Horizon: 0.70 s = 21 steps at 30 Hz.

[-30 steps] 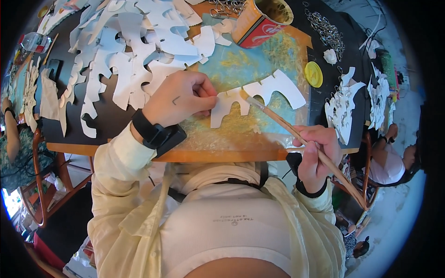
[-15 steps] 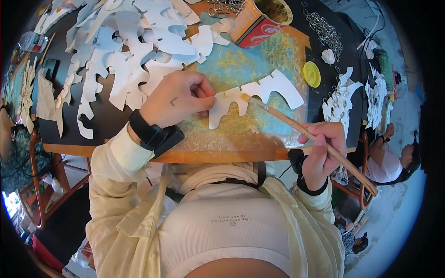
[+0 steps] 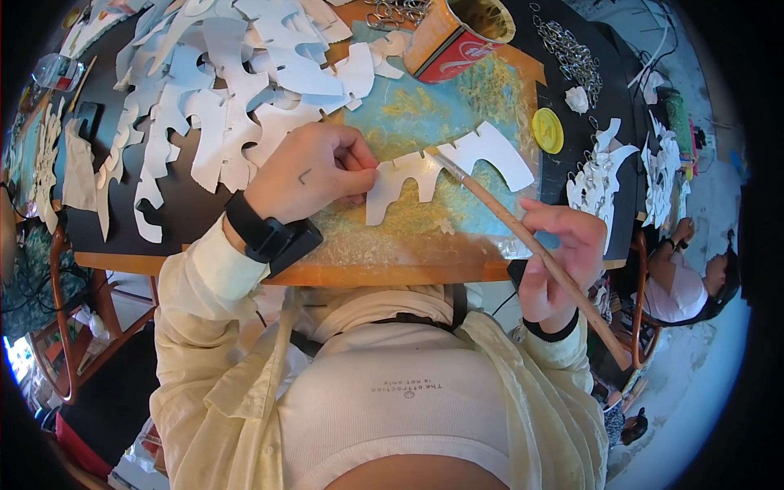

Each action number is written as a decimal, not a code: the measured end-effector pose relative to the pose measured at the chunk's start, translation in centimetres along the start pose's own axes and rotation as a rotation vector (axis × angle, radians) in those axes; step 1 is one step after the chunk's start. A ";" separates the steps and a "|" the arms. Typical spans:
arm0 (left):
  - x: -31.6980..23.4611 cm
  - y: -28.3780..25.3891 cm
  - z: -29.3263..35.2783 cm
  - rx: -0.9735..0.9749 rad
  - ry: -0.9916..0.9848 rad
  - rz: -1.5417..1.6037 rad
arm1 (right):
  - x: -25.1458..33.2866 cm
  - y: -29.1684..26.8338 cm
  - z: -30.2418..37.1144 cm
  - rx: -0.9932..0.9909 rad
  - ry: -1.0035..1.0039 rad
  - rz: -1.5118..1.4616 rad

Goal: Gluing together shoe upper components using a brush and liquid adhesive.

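A white cut-out piece (image 3: 492, 153) with scalloped lower edges and small notches lies on a blue sheet smeared with dried yellow stuff (image 3: 408, 102). My left hand (image 3: 314, 170) pinches the left end of the piece between thumb and fingers. In my right hand (image 3: 563, 257) is a paintbrush (image 3: 523, 233) with a long wooden handle, held slantwise. Its bristle tip touches the top edge of the piece near a notch, about midway along. A small pale scrap (image 3: 446, 226) sits just below the piece.
Many similar white cut-outs (image 3: 229, 98) are heaped at the left and back. A red and yellow tub (image 3: 457, 45) stands at the back, stained inside. To the right are a yellow disc (image 3: 548, 131), metal rings (image 3: 569, 53) and more white pieces (image 3: 592, 184). Another person (image 3: 678, 282) sits far right.
The brush tip has moved up from the piece's middle to its top edge, and its handle end has swung left and down. My right fingers have shifted on the handle; my left hand stays put.
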<state>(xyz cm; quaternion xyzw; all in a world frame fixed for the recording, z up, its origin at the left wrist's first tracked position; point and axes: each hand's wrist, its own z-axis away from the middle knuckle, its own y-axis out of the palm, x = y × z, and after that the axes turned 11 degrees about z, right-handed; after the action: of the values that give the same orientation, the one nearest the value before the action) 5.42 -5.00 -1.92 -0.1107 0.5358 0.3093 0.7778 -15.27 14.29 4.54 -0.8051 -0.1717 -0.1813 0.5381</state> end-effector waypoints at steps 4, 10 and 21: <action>0.0 -0.1 0.0 0.006 0.013 0.013 | 0.4 0.2 -0.5 -0.004 -0.037 -0.104; 0.2 -0.2 0.0 0.020 0.014 0.051 | 0.4 -0.3 -1.3 -0.030 -0.048 -0.213; 0.0 -0.1 0.1 0.014 -0.007 0.043 | 0.0 -0.4 -1.2 -0.032 0.019 -0.285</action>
<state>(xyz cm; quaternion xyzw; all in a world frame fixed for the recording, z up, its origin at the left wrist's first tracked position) 5.54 -5.05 -1.94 -0.0925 0.5375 0.3226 0.7736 -15.58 13.32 5.29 -0.7791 -0.2765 -0.2661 0.4957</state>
